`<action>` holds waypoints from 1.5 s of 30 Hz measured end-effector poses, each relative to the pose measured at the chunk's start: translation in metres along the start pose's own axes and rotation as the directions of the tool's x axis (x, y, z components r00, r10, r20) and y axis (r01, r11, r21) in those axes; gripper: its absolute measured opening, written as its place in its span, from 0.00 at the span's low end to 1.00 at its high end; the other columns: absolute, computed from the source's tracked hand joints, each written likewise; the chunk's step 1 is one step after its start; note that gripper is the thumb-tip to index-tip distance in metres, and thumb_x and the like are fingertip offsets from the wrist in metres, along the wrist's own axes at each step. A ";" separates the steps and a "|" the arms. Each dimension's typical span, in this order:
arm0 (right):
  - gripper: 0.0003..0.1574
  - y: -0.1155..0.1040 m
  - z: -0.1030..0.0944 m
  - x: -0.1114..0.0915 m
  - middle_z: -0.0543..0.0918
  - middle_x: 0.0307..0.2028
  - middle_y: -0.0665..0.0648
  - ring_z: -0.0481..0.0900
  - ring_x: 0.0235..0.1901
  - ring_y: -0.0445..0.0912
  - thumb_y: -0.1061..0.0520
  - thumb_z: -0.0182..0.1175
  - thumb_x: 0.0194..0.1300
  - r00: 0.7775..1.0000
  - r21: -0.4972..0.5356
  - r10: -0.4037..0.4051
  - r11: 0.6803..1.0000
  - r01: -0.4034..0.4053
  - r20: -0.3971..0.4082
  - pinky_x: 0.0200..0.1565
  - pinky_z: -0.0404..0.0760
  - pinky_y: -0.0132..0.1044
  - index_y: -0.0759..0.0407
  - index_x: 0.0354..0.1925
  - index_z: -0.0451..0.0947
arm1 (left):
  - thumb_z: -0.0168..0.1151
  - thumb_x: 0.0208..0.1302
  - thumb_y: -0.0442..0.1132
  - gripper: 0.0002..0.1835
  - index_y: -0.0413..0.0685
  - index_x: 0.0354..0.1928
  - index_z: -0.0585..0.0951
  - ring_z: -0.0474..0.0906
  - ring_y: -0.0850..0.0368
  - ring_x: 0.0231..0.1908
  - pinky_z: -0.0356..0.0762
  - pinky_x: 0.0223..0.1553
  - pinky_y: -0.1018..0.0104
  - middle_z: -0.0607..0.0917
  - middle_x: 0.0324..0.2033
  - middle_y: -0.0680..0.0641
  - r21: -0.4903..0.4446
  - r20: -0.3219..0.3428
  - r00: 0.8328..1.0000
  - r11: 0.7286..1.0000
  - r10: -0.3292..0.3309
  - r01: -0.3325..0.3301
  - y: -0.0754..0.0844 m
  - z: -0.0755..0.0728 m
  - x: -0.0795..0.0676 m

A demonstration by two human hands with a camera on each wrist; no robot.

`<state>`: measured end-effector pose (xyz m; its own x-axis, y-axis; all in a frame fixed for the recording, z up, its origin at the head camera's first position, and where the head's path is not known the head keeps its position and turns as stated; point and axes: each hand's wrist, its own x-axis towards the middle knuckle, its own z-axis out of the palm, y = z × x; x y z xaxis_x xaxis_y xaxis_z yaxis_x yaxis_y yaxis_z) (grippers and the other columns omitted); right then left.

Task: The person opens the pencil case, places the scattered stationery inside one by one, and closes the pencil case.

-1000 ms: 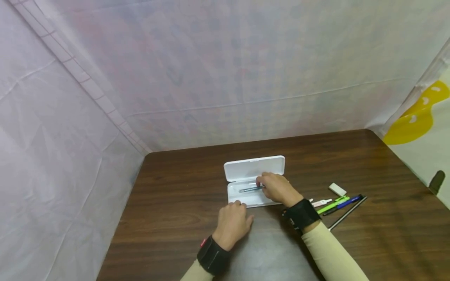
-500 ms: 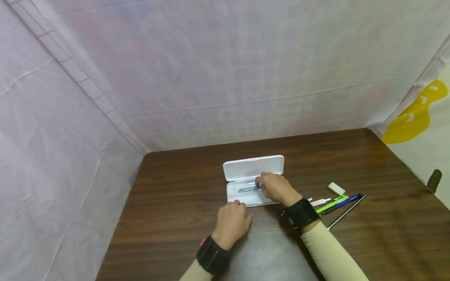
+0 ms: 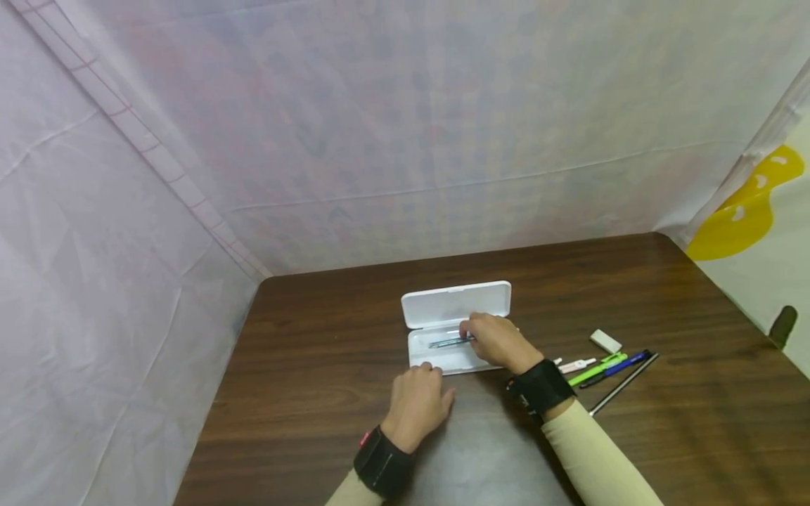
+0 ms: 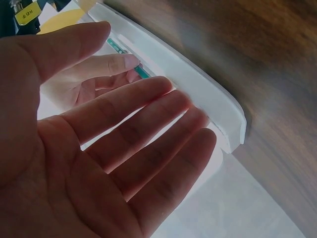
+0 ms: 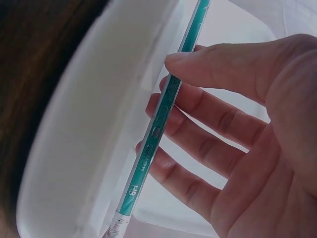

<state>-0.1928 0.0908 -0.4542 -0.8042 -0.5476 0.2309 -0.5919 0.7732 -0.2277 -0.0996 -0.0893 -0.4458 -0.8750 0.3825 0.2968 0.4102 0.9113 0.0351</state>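
Note:
A white pencil case (image 3: 452, 362) stands open on the table, its lid tilted up at the back. Over its tray my right hand (image 3: 500, 341) pinches a teal pencil (image 5: 157, 124) marked HB between thumb and fingers, as the right wrist view shows. The pencil lies lengthwise along the case, one end pointing left. My left hand (image 3: 418, 404) is at the case's near left edge, palm down. In the left wrist view its fingers (image 4: 148, 153) are extended and slightly bent, fingertips right at the case's white wall, holding nothing.
Right of the case lie a white eraser (image 3: 605, 341), a pale pink-and-white pen-like item (image 3: 577, 365), a bright green pen (image 3: 598, 370), a blue pen (image 3: 626, 363) and a thin dark stick (image 3: 623, 384). White sheeting (image 3: 405, 140) hangs behind the table's far edge.

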 end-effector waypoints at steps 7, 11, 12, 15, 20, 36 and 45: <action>0.11 -0.001 0.000 0.001 0.78 0.27 0.53 0.78 0.26 0.51 0.65 0.62 0.47 1.000 -0.005 0.005 1.000 -0.005 0.007 0.25 0.78 0.47 0.54 0.31 0.81 | 0.68 0.48 0.54 0.19 0.43 0.21 0.82 0.78 0.51 0.19 0.74 0.15 0.58 0.81 0.20 0.47 0.002 -0.002 1.000 1.000 -0.003 0.003 0.000 0.000 0.001; 0.12 -0.002 0.001 0.001 0.78 0.28 0.53 0.78 0.27 0.51 0.65 0.62 0.47 0.999 -0.010 0.016 1.000 -0.016 0.030 0.25 0.78 0.47 0.53 0.32 0.81 | 0.69 0.47 0.54 0.19 0.43 0.21 0.82 0.77 0.51 0.19 0.74 0.15 0.58 0.81 0.19 0.47 0.005 -0.012 1.000 1.000 0.000 0.000 0.000 0.000 0.000; 0.11 -0.002 0.001 0.001 0.78 0.28 0.53 0.78 0.27 0.51 0.65 0.62 0.47 0.999 -0.010 0.018 1.000 -0.018 0.030 0.25 0.78 0.47 0.53 0.32 0.81 | 0.69 0.47 0.54 0.19 0.43 0.21 0.82 0.77 0.51 0.19 0.74 0.15 0.58 0.81 0.19 0.47 0.004 -0.013 1.000 1.000 0.001 -0.001 0.000 0.000 0.000; 0.12 -0.002 0.001 0.001 0.79 0.28 0.53 0.78 0.27 0.51 0.66 0.61 0.47 0.999 -0.008 0.021 1.000 -0.021 0.025 0.24 0.78 0.47 0.53 0.32 0.81 | 0.68 0.48 0.54 0.19 0.43 0.21 0.82 0.77 0.51 0.19 0.74 0.15 0.58 0.81 0.19 0.47 -0.001 -0.007 1.000 1.000 -0.001 0.001 0.000 0.000 0.000; 0.12 -0.001 0.001 0.000 0.79 0.28 0.53 0.78 0.26 0.50 0.66 0.61 0.47 1.000 -0.006 0.017 1.000 -0.017 0.026 0.24 0.78 0.46 0.53 0.32 0.81 | 0.68 0.48 0.54 0.19 0.43 0.22 0.82 0.77 0.52 0.20 0.74 0.16 0.58 0.81 0.20 0.47 -0.014 0.009 1.000 1.000 -0.004 0.005 0.000 0.000 0.000; 0.12 -0.001 0.000 0.001 0.79 0.28 0.53 0.79 0.27 0.52 0.65 0.61 0.47 0.999 -0.024 0.028 0.999 -0.027 0.031 0.25 0.79 0.47 0.53 0.33 0.81 | 0.68 0.48 0.53 0.19 0.42 0.21 0.82 0.78 0.51 0.20 0.75 0.16 0.57 0.81 0.20 0.46 -0.015 -0.010 1.000 1.000 -0.001 0.001 0.000 -0.001 0.000; 0.13 -0.001 0.001 0.003 0.78 0.28 0.53 0.78 0.27 0.51 0.65 0.59 0.47 0.998 -0.035 0.038 0.999 -0.036 0.041 0.25 0.78 0.47 0.52 0.33 0.81 | 0.68 0.48 0.53 0.19 0.42 0.20 0.81 0.78 0.50 0.19 0.74 0.15 0.57 0.81 0.19 0.46 -0.012 -0.032 0.999 1.000 0.005 -0.006 0.001 -0.002 0.000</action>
<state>-0.1942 0.0880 -0.4546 -0.8275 -0.5309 0.1829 -0.5601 0.8032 -0.2027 -0.0987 -0.0888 -0.4443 -0.8641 0.3824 0.3273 0.4183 0.9072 0.0445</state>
